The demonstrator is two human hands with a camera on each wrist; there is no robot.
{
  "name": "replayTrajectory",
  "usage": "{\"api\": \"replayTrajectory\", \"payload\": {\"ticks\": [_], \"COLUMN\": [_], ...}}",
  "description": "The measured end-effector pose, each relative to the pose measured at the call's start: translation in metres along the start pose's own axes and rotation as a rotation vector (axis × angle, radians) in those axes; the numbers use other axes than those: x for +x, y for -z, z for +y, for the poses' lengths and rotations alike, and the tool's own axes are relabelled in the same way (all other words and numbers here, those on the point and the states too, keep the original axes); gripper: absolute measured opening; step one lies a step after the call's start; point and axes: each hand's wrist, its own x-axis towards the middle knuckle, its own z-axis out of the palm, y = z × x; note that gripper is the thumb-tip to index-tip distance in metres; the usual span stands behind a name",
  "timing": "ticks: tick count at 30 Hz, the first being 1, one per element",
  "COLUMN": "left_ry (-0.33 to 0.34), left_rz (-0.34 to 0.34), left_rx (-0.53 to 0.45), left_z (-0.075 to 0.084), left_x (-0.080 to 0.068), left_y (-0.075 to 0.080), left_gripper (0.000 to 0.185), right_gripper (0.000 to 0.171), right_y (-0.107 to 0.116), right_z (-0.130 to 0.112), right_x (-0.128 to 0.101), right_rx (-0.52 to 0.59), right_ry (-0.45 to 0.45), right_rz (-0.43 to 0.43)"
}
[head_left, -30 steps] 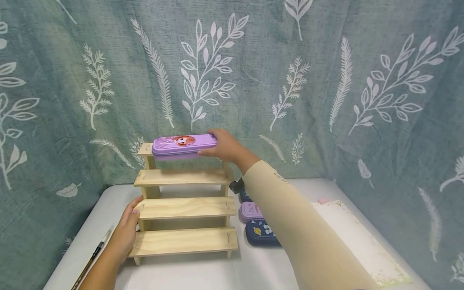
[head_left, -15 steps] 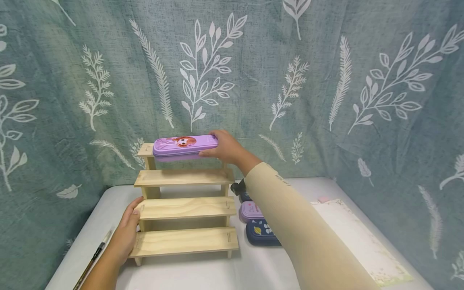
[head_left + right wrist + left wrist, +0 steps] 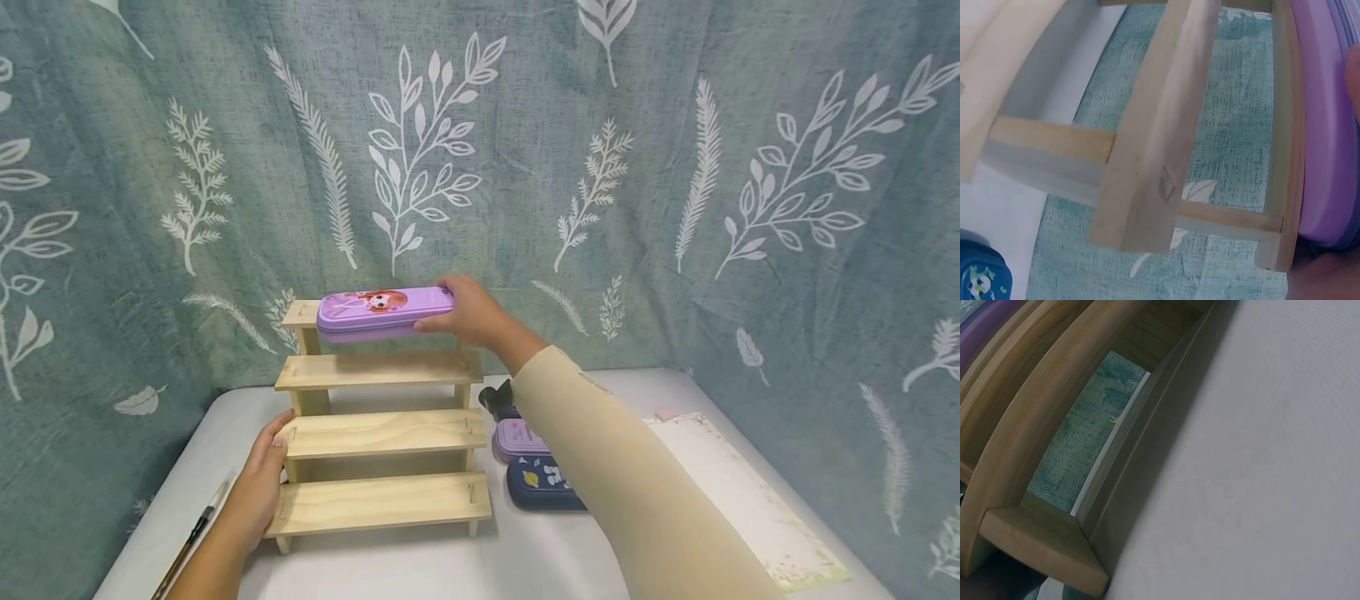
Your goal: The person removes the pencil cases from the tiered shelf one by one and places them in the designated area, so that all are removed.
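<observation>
Right hand: the right hand [image 3: 468, 312] grips the right end of the purple pencil case [image 3: 384, 313], with the thumb under the front edge and the fingers [image 3: 450, 287] curled over the top.
Purple pencil case: it lies lengthwise and level on the top step of the wooden stepped rack [image 3: 378, 433], its printed lid with a cartoon figure facing up. In the right wrist view the purple pencil case [image 3: 1322, 125] lies against the top step's edge.
Left hand: the left hand [image 3: 258, 487] rests against the left side of the rack, at the two lower steps. Its fingers lie fairly straight along the wood and hold nothing.
Wooden stepped rack: it has four steps rising toward the back and stands on the white surface [image 3: 420, 567], close to the backdrop. The three lower steps carry nothing. The left wrist view shows the rack [image 3: 1029, 444] from low at its side, with the surface [image 3: 1260, 462] beside it.
Pink pencil case: a pink pencil case [image 3: 517, 439] lies on the surface just right of the rack, partly hidden by the right sleeve [image 3: 630, 500].
Navy pencil case: a navy pencil case [image 3: 540, 483] with a leaf print lies just in front of the pink one, touching or nearly so.
Dark object: a small black object [image 3: 497, 398] sits behind the pink case; I cannot tell what it is.
Pen: a dark pen [image 3: 197, 529] lies near the surface's left edge, by the left forearm.
Paper sheet: a pale sheet [image 3: 742, 500] lies on the right part of the surface.
Backdrop: a teal cloth [image 3: 675, 167] printed with white leaves hangs behind and to both sides.
</observation>
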Motion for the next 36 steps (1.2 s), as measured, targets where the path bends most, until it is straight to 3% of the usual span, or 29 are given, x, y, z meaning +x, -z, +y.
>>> {"api": "replayTrajectory", "payload": {"ticks": [12,20,36], "left_ry": [0.011,0.002,0.005], "left_rz": [-0.013,-0.015,-0.011], "left_rx": [0.010,0.004,0.018], "left_z": [0.000,-0.001,-0.001], "left_x": [0.001,0.000,0.000], "left_y": [-0.001,-0.002,0.000], "left_gripper": [0.058,0.058,0.058], "right_gripper": [0.070,0.068,0.074], "right_y": [-0.001,0.000,0.001], "right_z": [0.002,0.006,0.014], "right_x": [-0.014,-0.028,-0.074], "right_rx": [-0.036,-0.004,0.028], "right_ry": [0.008,0.041,0.026], "right_rz": [0.059,0.081,0.103]}}
